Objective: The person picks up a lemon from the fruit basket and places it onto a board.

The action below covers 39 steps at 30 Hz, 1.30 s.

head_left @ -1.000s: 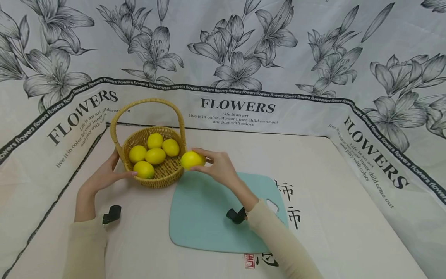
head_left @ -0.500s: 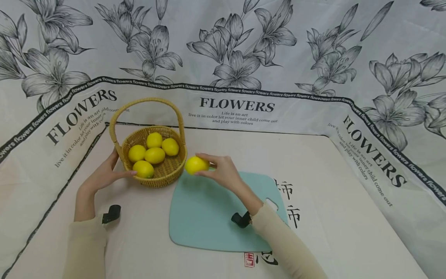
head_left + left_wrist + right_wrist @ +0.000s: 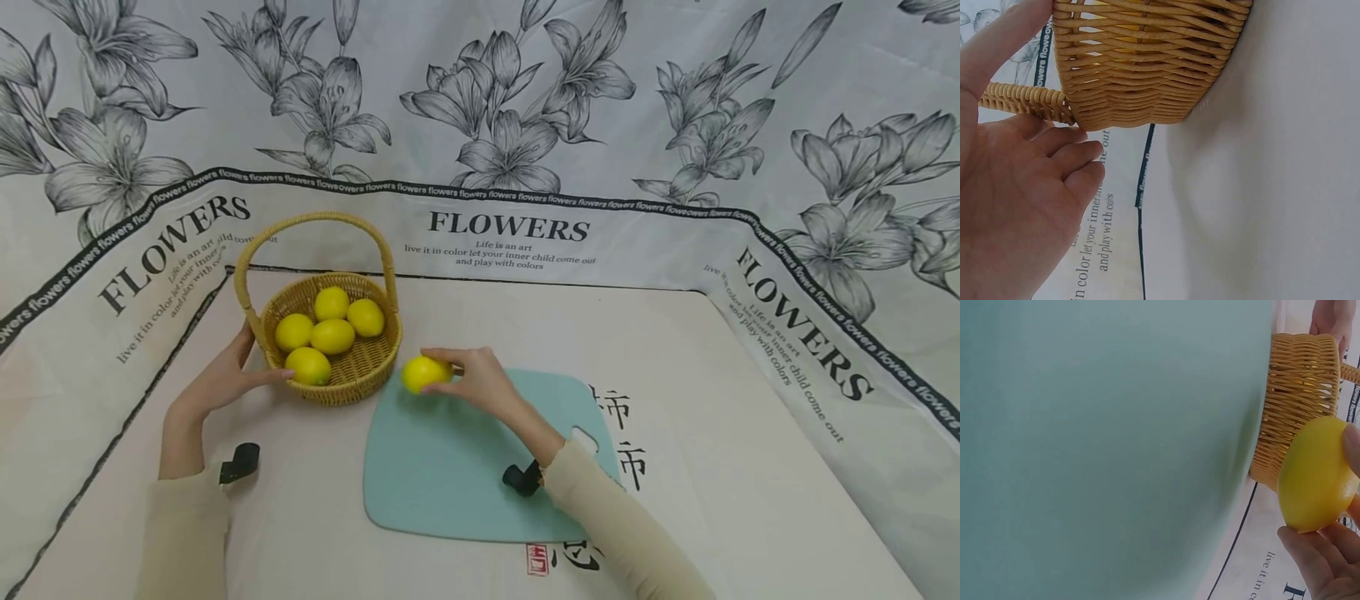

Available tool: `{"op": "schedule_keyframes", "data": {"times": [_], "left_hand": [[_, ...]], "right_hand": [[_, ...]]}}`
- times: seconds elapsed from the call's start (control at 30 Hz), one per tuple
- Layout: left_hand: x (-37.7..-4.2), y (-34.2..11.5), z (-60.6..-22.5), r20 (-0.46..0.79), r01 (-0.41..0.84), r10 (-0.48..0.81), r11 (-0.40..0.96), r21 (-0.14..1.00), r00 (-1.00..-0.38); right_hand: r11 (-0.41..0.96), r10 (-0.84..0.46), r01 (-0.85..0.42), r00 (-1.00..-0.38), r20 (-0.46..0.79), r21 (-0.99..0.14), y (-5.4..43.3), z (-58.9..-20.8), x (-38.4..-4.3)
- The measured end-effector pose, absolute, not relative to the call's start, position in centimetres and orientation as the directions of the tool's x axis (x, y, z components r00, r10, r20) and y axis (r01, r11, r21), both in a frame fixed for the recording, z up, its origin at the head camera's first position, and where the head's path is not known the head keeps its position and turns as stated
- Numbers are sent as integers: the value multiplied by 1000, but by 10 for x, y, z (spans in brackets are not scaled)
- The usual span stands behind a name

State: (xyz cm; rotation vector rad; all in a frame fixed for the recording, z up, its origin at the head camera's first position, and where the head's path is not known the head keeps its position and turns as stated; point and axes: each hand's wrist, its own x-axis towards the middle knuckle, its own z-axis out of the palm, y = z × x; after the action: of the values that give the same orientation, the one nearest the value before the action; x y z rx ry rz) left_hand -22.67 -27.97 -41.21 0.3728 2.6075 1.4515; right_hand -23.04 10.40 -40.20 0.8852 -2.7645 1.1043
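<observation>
A: What is held on the right?

B: A lemon [image 3: 426, 376] is pinched between the thumb and fingers of the right grip [image 3: 483, 383], at about eleven o'clock on the teal cutting board [image 3: 442, 492]. Whether the board is touched cannot be told for certain.

A: And on the left?

B: The wicker basket [image 3: 347, 393] is touched at its eight o'clock side by the left grip [image 3: 221, 380], with thumb and fingers set apart along the rim.

A: Where does it stand?

B: On the bench [image 3: 712, 492], toward ten o'clock from the board; five more lemons [image 3: 332, 337] are contained in it.
</observation>
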Motion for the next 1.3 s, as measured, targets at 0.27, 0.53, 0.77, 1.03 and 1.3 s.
{"op": "schedule_keyframes", "data": {"times": [0.27, 0.53, 0.77, 1.03, 1.3], "left_hand": [[-227, -279, -412, -6, 139, 276, 502, 854, -961], [-226, -279, -413, -13, 132, 272, 507, 852, -962], [-226, -279, -412, -12, 131, 269, 506, 853, -963], [-226, -280, -412, -24, 120, 267, 508, 853, -963], [-228, -281, -415, -14, 131, 269, 511, 849, -963]], "right_hand": [[592, -525, -511, -831, 182, -623, 108, -404, -230], [620, -530, -477, -840, 116, -623, 109, -406, -232], [626, -541, -492, -833, 117, -605, 108, -406, -232], [661, -552, -496, -830, 83, -563, 109, -406, -232], [669, -550, -500, -831, 86, -550, 108, -406, -231]]}}
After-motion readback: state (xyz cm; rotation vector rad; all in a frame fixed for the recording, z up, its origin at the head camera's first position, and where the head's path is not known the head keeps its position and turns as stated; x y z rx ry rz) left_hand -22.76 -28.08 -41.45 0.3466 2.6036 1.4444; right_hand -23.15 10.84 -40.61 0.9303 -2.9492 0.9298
